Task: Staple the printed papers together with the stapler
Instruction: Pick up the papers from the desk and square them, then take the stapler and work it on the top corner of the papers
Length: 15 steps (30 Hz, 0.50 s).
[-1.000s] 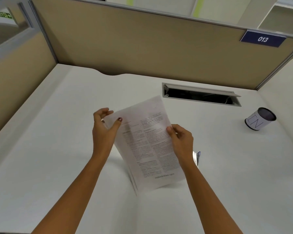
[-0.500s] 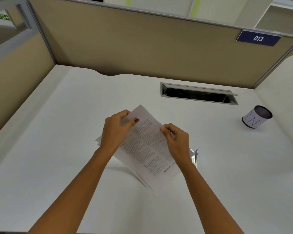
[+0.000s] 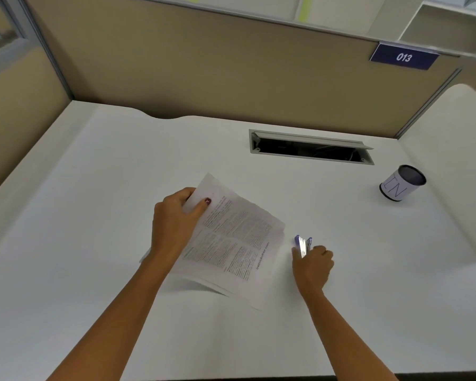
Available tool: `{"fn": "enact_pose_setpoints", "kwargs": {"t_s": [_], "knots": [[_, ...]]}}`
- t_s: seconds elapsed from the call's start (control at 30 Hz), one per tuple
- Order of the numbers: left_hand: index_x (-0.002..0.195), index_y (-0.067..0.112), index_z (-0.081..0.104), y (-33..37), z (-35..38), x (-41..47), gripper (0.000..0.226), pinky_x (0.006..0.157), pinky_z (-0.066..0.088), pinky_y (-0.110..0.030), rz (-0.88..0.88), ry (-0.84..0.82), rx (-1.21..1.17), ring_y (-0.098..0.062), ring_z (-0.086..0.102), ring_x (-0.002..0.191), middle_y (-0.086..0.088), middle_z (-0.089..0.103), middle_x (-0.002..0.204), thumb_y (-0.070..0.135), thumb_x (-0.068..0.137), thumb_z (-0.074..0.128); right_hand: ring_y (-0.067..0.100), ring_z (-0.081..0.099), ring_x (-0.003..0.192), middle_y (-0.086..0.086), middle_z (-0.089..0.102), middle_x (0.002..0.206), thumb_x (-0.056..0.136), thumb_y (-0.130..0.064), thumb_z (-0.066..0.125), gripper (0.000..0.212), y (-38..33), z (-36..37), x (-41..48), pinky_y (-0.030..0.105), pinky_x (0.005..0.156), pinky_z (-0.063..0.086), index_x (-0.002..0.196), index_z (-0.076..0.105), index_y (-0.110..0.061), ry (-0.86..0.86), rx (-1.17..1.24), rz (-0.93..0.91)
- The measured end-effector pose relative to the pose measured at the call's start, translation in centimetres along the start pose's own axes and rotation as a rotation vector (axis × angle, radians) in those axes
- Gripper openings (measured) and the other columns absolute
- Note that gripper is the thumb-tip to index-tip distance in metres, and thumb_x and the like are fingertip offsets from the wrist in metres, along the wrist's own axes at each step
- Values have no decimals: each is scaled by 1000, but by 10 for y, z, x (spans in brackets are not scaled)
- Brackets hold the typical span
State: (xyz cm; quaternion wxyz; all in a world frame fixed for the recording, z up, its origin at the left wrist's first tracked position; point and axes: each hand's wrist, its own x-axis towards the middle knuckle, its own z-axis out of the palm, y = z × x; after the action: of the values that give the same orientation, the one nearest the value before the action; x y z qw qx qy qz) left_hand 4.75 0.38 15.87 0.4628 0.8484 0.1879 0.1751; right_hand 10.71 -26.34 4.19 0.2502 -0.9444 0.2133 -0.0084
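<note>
The printed papers [image 3: 237, 243] are a thin white stack with dense text, held tilted just above the white desk [image 3: 94, 215]. My left hand [image 3: 173, 224] pinches their upper left corner, thumb on top. To the right of the sheets lies a small blue and silver stapler [image 3: 302, 244]. My right hand [image 3: 312, 266] is off the papers and has its fingers curled around the stapler's near end; only the stapler's far tip shows.
A white pen cup [image 3: 401, 184] marked with letters stands at the right. A grey cable slot [image 3: 311, 147] is cut into the desk at the back. Beige partition walls [image 3: 204, 78] close the desk at the back and left; a white panel rises at the right.
My right hand let go of the papers and moved right onto the stapler. My left hand alone now holds the sheets, which have swung lower and flatter.
</note>
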Motion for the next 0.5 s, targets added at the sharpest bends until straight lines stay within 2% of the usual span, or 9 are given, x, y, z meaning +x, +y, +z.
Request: {"fn": "enact_pose_setpoints", "kwargs": {"t_s": [0.07, 0.17, 0.23, 0.3, 0.4, 0.5], "knots": [[92, 36, 65, 0, 0, -2, 7, 53, 44, -13, -13, 12, -13, 1, 63, 64, 25, 63, 75, 41, 86, 64, 39, 54, 101, 24, 53, 113, 88, -27, 66, 46, 5, 4, 1, 40, 81, 46, 113, 51, 8, -24, -20, -4], [93, 36, 68, 0, 0, -4, 9, 53, 45, -14, -12, 8, -16, -1, 65, 63, 26, 64, 74, 41, 86, 64, 37, 59, 88, 22, 59, 98, 91, -20, 60, 28, 6, 5, 8, 35, 70, 43, 98, 58, 6, -64, 113, 20], [95, 32, 70, -1, 0, -5, 13, 53, 46, -16, -21, 10, -22, -5, 66, 63, 20, 67, 76, 41, 87, 63, 29, 61, 68, 12, 60, 72, 91, -23, 62, 28, 4, 1, 16, 32, 63, 46, 72, 60, -2, -147, 324, 100], [96, 30, 71, -1, 1, -4, 16, 54, 47, -19, -32, 15, -24, -7, 66, 64, 13, 70, 79, 40, 88, 62, 19, 56, 57, 4, 54, 60, 89, -24, 66, 32, -3, -7, 15, 27, 62, 46, 62, 58, -9, -236, 654, 244], [96, 27, 70, 0, 2, -3, 17, 55, 49, -22, -44, 12, -18, -9, 66, 64, 9, 71, 80, 39, 88, 61, 20, 63, 69, 5, 61, 73, 89, -20, 65, 21, -15, -23, 6, 27, 74, 50, 73, 68, -8, -455, 1159, 314], [96, 26, 70, 2, 3, -2, 18, 57, 51, -24, -56, 8, -9, -10, 66, 65, 8, 70, 81, 40, 89, 61, 19, 71, 83, 3, 73, 82, 91, -19, 62, 18, -32, -41, -7, 25, 75, 56, 79, 74, -13, -626, 1417, 217]]}}
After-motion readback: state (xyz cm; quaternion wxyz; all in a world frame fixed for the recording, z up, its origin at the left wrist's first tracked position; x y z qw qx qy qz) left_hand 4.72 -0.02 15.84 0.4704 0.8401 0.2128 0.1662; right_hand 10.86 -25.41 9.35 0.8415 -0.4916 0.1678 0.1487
